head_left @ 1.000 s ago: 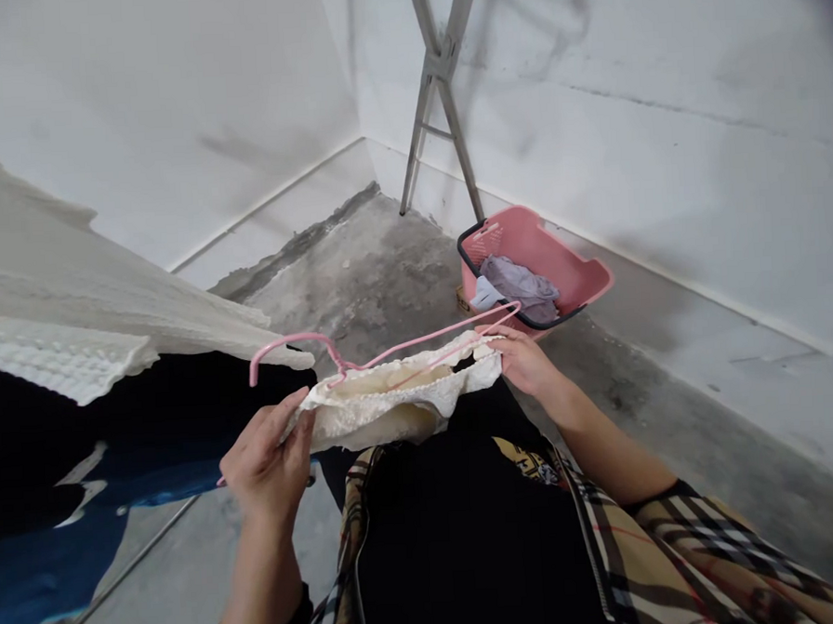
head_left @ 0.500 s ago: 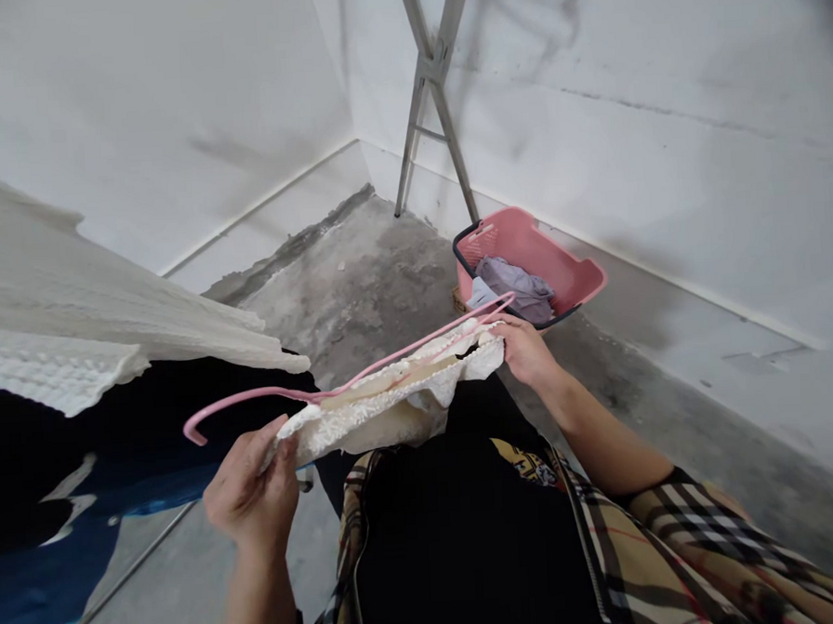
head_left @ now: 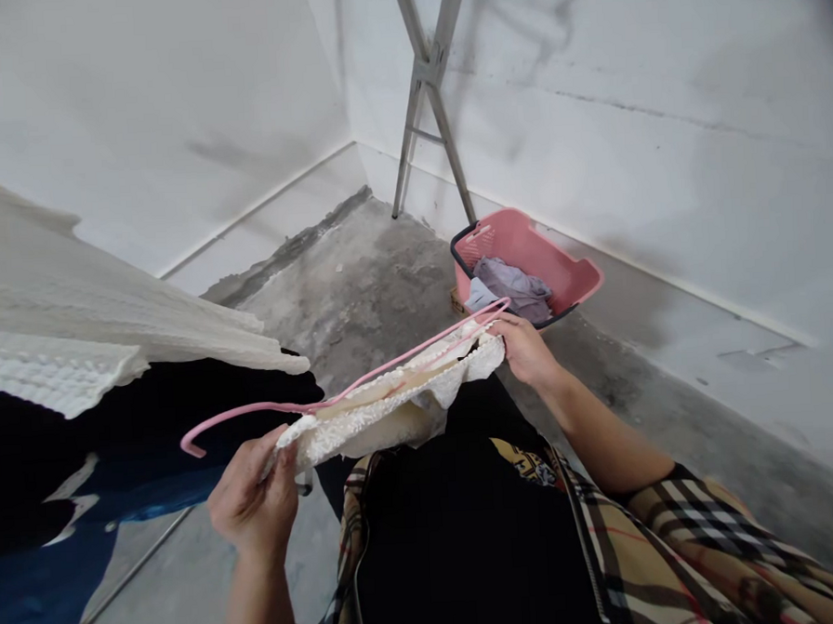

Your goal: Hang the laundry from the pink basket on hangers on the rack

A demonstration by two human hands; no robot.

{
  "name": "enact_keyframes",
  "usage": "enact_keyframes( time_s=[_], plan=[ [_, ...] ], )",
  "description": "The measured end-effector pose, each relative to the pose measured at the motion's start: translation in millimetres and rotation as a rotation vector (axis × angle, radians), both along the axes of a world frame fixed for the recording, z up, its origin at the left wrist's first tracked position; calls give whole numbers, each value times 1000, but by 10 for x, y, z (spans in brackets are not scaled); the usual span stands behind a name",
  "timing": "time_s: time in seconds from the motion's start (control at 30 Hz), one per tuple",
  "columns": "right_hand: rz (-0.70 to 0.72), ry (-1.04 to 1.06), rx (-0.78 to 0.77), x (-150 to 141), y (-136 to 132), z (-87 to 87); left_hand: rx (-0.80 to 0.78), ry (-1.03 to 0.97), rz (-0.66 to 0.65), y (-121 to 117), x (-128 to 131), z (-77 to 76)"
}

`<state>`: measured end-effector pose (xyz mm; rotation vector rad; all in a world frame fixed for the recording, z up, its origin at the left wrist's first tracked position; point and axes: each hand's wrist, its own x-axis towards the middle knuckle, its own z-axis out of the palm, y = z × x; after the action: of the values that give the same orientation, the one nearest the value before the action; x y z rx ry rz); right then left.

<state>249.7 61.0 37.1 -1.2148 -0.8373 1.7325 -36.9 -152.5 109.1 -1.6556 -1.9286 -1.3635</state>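
A cream textured garment [head_left: 387,416] is stretched between my two hands in front of my body. My left hand [head_left: 257,493] pinches its near-left end, thumb and fingers closed on the cloth. At the far-right end my right hand [head_left: 526,348] is closed on the garment's edge, beside the end of a pink clothes hanger [head_left: 405,354]. The hanger lies along the garment's upper opening, partly inside it, and its hook curves out to the left above my left hand. Cloth and fingers hide part of the hanger.
A pink basket [head_left: 561,272] with a dark handle holds greyish-purple cloth [head_left: 513,286] on the concrete floor. Behind it a metal folding frame [head_left: 426,74] leans by the wall. Cream clothing [head_left: 143,298] hangs at left, above black and blue clothes [head_left: 46,573].
The hanger has tilted slightly and its hook has dropped a little lower. Both hands keep their hold on the garment, and the view has shifted slightly.
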Motion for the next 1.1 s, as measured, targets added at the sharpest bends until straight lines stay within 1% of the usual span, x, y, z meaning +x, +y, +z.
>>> enact_keyframes(
  time_s=[0.23,0.33,0.4,0.53,0.6,0.8,0.87,1.0,1.1],
  plan=[
    [17,-20,13,-14,-11,0,-8,-83,70,-12,49,-27],
    [33,-29,5,-27,-29,6,-16,-136,116,-25,48,-58],
    [37,-35,5,-25,-33,5,-32,-147,123,-40,31,-81],
    [15,-48,30,8,-8,-11,-96,-111,58,-58,-6,-103],
    [2,-51,47,27,12,-12,-99,-92,32,-56,-13,-106],
    [-57,-19,104,48,33,47,-100,-23,70,-47,-33,-144],
    [-76,-45,129,55,31,64,-92,9,53,-48,-60,-174],
    [-141,-133,194,79,38,75,-96,105,-52,-55,-123,-247],
    [-195,-179,234,94,60,81,-141,118,-55,-67,-163,-296]
  ],
)
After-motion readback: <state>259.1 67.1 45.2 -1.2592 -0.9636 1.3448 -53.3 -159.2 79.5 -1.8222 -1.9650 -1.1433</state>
